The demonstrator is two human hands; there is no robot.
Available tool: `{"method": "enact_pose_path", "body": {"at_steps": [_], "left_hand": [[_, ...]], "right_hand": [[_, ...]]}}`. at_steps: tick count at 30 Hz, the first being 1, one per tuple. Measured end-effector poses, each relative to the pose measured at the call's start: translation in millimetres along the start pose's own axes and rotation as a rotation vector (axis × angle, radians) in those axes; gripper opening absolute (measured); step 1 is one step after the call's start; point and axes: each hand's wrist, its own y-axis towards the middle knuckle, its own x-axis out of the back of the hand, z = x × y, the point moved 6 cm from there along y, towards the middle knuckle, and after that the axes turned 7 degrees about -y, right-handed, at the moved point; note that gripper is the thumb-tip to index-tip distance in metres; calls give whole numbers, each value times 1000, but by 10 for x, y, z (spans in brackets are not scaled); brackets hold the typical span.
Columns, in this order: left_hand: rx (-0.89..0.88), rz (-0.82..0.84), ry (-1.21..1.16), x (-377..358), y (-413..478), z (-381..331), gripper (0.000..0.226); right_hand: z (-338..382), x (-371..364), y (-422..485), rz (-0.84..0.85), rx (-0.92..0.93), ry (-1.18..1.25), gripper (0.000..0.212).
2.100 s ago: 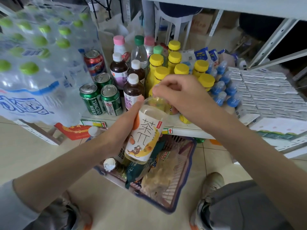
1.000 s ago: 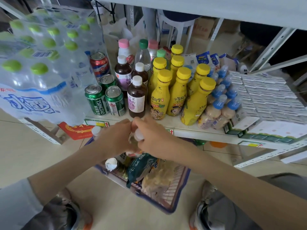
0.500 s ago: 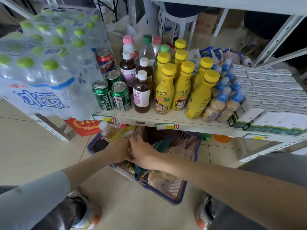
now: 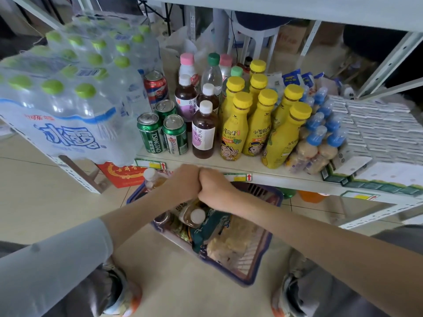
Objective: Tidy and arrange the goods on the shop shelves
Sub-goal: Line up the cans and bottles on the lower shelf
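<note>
My left hand [image 4: 183, 181] and my right hand [image 4: 215, 188] are pressed knuckle to knuckle over the blue shopping basket [image 4: 263, 245] on the floor. Their fingers curl downward into it and are hidden, so what they grip cannot be seen. A pale tea bottle with a white cap [image 4: 194, 215] lies just under them, cap toward me. A second white-capped tea bottle [image 4: 152, 179] stands at the basket's far left. Snack bags [image 4: 219, 234] fill the rest. On the shelf [image 4: 274, 177] above stand yellow bottles [image 4: 258, 124], dark bottles [image 4: 203, 133] and green cans [image 4: 151, 133].
A shrink-wrapped pack of water bottles [image 4: 68, 94] overhangs the shelf's left end. Small blue-capped bottles [image 4: 320, 143] and flat white cartons [image 4: 377, 131] fill the right side. A red packet [image 4: 121, 175] lies under the shelf. My shoes [image 4: 123, 294] flank the basket on the tiled floor.
The tea bottle I held up in front of the shelf has gone down into the basket with both hands. The hands have since closed together at the basket's far edge.
</note>
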Motion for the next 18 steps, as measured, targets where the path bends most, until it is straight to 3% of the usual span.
{"method": "enact_pose_path", "body": {"at_steps": [6, 10, 14, 18], "left_hand": [[-106, -348, -302, 796, -99, -360, 18], [-299, -586, -355, 1191, -178, -681, 14], [-386, -665, -392, 1382, -54, -902, 23], [-316, -656, -349, 1316, 175, -1006, 22]], "right_hand": [[183, 929, -203, -360, 183, -36, 37], [307, 1382, -419, -530, 210, -274, 44], [268, 1689, -418, -694, 121, -564, 51], [55, 1747, -266, -637, -29, -673, 54]]}}
